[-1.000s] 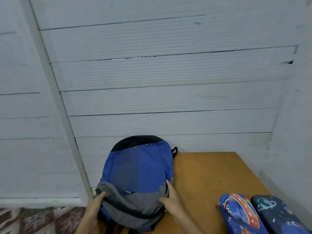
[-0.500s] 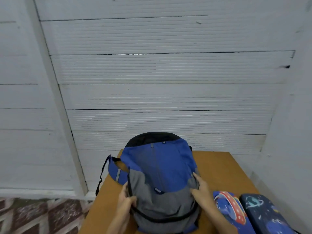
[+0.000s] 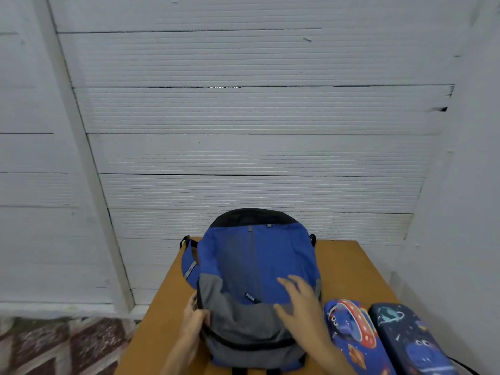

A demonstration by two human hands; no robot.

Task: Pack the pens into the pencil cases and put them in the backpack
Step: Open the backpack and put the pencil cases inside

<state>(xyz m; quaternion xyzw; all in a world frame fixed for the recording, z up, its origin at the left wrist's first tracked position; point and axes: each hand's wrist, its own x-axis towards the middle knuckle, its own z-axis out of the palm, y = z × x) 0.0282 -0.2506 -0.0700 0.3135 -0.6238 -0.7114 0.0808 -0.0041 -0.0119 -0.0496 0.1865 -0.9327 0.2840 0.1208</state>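
Presently, the blue, grey and black fabric backpack [image 3: 257,266] is lying flat on the orange-brown wooden tabletop [image 3: 346,266], directly under both hands. The left hand [image 3: 193,319] is grasping the backpack's grey lower edge on its own side, fingers curled round the seam. The right hand [image 3: 300,300] is hovering over the front panel with fingers spread and released; blur is preventing a finding on contact with the fabric. Just outboard of the right hand, the blue hard-shell pencil case [image 3: 351,334] printed with a red ringed planet and the navy hard-shell pencil case [image 3: 408,345] with a space print are lying side by side, both appearing closed. No pens are showing.

Judgement: the person is positioning the backpack ahead of opening it. The next move is calling for finding a zip pull, with the left hand bracing the fabric.
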